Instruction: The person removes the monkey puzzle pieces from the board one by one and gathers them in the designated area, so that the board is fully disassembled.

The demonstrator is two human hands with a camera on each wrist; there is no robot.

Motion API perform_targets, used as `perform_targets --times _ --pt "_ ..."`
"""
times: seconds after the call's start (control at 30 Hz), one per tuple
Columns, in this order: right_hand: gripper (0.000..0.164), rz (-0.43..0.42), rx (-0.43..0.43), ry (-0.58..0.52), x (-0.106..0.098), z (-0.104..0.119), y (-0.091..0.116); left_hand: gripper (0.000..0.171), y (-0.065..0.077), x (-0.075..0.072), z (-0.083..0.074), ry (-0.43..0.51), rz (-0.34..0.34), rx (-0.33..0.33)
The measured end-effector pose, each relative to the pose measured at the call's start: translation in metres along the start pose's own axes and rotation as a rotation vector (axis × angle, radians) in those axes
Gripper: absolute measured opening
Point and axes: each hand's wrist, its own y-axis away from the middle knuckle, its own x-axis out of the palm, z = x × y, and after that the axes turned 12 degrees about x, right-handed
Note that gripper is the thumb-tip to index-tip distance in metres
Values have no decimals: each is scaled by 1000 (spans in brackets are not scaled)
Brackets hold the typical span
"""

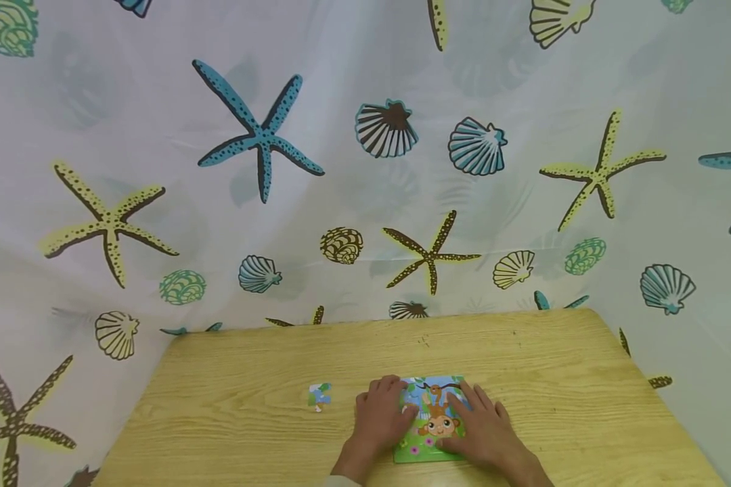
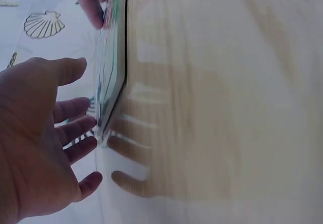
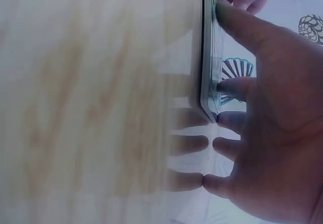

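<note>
Small jigsaw section [image 1: 319, 396] on wooden table [image 1: 231, 426], left of centre. Left hand [image 1: 380, 418], fingers spread loosely, at left side of monkey puzzle [image 1: 436, 427], which lies midway between table's side edges. Right hand [image 1: 486, 427] spread wide, fingertips touching puzzle's right side.

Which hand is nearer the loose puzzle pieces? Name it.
Left. The left hand is right of the loose puzzle pieces, at the left side of the picture board; the right hand is farther, at its right side.

From above, the head view looks forward-down; 2 wrist views (low, close) skim the table [image 1: 237, 406], sharing the board [image 1: 429, 418].
</note>
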Motion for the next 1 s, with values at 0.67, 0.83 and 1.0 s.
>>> perform_targets --times 0.67,0.83,1.0 --pt "83 10 -13 45 1 -2 -1 44 -22 20 -28 -80 -23 -221" --pt "84 6 -3 51 2 -4 -3 42 -25 20 -28 -22 -11 -241" --pt "83 9 1 42 1 -4 -3 29 -27 24 -27 27 -42 -237"
